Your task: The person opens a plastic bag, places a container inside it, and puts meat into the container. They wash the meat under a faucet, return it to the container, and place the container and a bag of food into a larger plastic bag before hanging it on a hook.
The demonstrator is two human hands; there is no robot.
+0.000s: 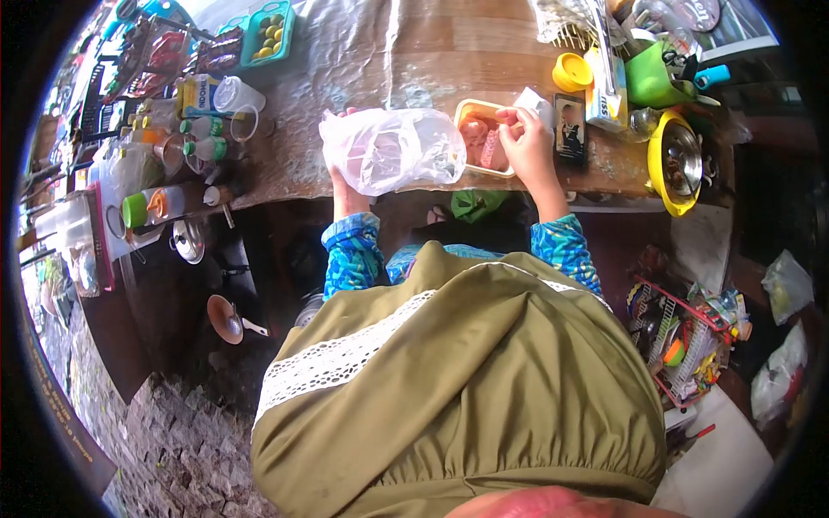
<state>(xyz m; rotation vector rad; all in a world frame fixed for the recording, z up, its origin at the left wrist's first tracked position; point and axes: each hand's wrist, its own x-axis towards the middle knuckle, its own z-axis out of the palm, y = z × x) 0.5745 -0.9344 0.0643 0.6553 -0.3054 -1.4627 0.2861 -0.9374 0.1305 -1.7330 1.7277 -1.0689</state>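
My left hand (pixel 338 176) is mostly hidden behind a thin, clear plastic bag (pixel 393 148) that it holds up over the table's near edge. The bag is puffed out and its mouth faces right. Right of it stands a rectangular tub with a pale yellow rim (pixel 467 109), containing pieces of pink food (pixel 492 152), perhaps meat or sausage. Over the tub's right side is my right hand (pixel 528 147), its thumb and fingertips pinched together. Whether anything small is between those fingertips cannot be made out.
A phone-like dark panel (pixel 570 129), a yellow lid (pixel 572 72), a green holder (pixel 652 74) and a yellow-rimmed basin (pixel 659 160) stand at right. Bottles (pixel 204 138) and cups crowd the left. A turquoise basket (pixel 268 34) of small round fruit sits at the back.
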